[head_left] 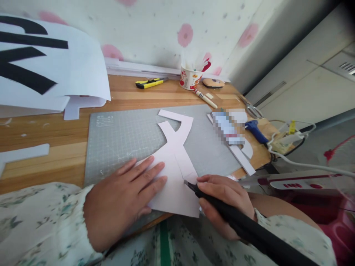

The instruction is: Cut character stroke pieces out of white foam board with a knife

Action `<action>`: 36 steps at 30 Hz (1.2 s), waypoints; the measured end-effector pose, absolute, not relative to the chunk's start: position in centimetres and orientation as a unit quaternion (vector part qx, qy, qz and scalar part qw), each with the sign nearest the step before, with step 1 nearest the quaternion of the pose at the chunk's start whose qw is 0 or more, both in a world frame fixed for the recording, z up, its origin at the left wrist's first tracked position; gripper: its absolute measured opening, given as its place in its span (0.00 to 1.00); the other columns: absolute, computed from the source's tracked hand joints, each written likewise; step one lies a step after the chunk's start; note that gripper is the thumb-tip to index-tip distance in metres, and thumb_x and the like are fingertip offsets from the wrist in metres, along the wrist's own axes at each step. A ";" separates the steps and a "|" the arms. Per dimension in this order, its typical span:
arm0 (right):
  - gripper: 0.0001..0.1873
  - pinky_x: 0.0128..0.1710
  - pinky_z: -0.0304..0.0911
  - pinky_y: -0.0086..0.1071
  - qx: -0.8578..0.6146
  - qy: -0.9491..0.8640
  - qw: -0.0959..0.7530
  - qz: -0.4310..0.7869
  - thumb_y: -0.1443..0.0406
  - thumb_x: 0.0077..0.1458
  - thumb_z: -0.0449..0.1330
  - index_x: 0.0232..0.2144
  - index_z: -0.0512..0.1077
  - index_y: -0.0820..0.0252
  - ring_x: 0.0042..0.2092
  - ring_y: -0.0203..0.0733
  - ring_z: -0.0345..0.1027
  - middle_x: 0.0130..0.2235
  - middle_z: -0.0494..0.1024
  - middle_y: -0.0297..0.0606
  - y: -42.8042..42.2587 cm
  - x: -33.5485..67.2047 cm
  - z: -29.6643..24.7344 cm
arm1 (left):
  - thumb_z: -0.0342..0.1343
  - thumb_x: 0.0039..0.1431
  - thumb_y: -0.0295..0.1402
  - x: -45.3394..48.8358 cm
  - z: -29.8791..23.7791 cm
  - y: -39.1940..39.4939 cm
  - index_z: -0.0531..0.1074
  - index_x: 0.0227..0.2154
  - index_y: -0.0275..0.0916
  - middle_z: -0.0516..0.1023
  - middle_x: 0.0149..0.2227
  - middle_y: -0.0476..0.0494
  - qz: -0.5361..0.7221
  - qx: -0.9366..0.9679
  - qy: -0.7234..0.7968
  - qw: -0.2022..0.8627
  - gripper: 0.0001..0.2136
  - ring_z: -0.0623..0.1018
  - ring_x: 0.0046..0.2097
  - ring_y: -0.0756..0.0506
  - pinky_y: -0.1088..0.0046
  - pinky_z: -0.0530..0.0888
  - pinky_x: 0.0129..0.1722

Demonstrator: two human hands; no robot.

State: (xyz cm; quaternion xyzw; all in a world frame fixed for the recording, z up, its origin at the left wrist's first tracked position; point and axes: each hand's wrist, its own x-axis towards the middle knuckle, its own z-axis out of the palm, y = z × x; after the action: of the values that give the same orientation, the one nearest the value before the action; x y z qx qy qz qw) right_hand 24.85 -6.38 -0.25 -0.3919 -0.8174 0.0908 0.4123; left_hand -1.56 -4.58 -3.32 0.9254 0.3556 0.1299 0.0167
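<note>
A white foam-board sheet [177, 162], its top part cut into a curved, forked shape, lies on the grey cutting mat [122, 136]. My left hand [124, 199] rests flat on the sheet's left side, fingers spread and palm down. In my right hand [224, 199] is a thick black-handled knife [216, 207], its tip touching the board near the right edge. Thin lines run across the sheet just above the tip. The near edge of the board reaches past the mat towards my lap.
White sheets with black lettering [24, 55] stand at the back left. A yellow utility knife [151, 83], a paper cup of tools [191, 75], a computer mouse [213, 83] and a cream-handled tool [205, 99] lie behind the mat. Rightward are white strips [242, 160], a blue glue gun [255, 131] and cables.
</note>
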 end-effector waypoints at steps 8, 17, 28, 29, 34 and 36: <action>0.12 0.30 0.69 0.29 -0.475 -0.737 0.441 0.192 0.69 0.52 0.61 0.39 0.75 0.50 0.31 0.39 0.75 0.30 0.79 0.32 -6.2 24.1 0.8 | 0.56 0.55 0.53 -1.4 -3.3 -4.5 0.67 0.57 0.45 0.63 0.65 0.43 0.093 0.933 0.346 0.028 0.29 0.61 0.65 0.34 0.47 0.60 0.62; 0.07 0.20 0.57 0.22 -0.521 -0.445 0.504 0.526 0.62 0.50 0.65 0.33 0.76 0.58 0.23 0.30 0.63 0.22 0.71 0.29 -2.6 24.4 -1.6 | 0.42 0.66 0.25 -2.1 -3.5 -3.7 0.75 0.45 0.39 0.74 0.56 0.42 0.181 0.905 0.382 -0.041 0.16 0.69 0.60 0.38 0.51 0.66 0.58; 0.07 0.33 0.68 0.26 -0.498 -0.642 0.416 0.409 0.64 0.54 0.65 0.38 0.75 0.52 0.35 0.36 0.73 0.35 0.79 0.31 -2.8 23.1 -1.0 | 0.42 0.67 0.32 -0.6 -3.3 -5.6 0.74 0.46 0.40 0.77 0.53 0.44 0.206 0.909 0.363 0.012 0.16 0.73 0.56 0.39 0.53 0.73 0.55; 0.08 0.37 0.68 0.27 -0.486 -0.684 0.390 0.378 0.65 0.54 0.65 0.38 0.75 0.51 0.37 0.36 0.73 0.36 0.79 0.31 -2.6 23.2 -0.8 | 0.42 0.67 0.31 -0.6 -3.2 -5.5 0.75 0.46 0.40 0.76 0.53 0.44 0.201 0.909 0.366 0.004 0.16 0.73 0.55 0.38 0.52 0.73 0.54; 0.10 0.38 0.70 0.28 -0.456 -0.755 0.337 0.329 0.67 0.55 0.63 0.40 0.74 0.51 0.38 0.36 0.74 0.37 0.81 0.31 -1.7 23.3 -0.7 | 0.40 0.67 0.27 -0.9 -2.4 -4.7 0.76 0.44 0.38 0.78 0.52 0.42 0.191 0.917 0.348 -0.041 0.18 0.76 0.53 0.38 0.53 0.77 0.50; 0.10 0.38 0.71 0.29 -0.460 -0.759 0.338 0.313 0.67 0.54 0.63 0.40 0.74 0.52 0.38 0.37 0.75 0.37 0.81 0.32 -1.6 23.1 -1.0 | 0.39 0.67 0.25 -0.9 -2.4 -4.6 0.77 0.43 0.37 0.78 0.51 0.43 0.197 0.915 0.348 -0.055 0.19 0.77 0.52 0.38 0.55 0.78 0.48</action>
State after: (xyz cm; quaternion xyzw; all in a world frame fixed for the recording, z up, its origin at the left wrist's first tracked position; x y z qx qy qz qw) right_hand 23.11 -1.62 -0.98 -0.4599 -0.7588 0.3134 0.3384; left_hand -0.91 -4.62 -2.37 0.9148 0.3483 0.1972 -0.0551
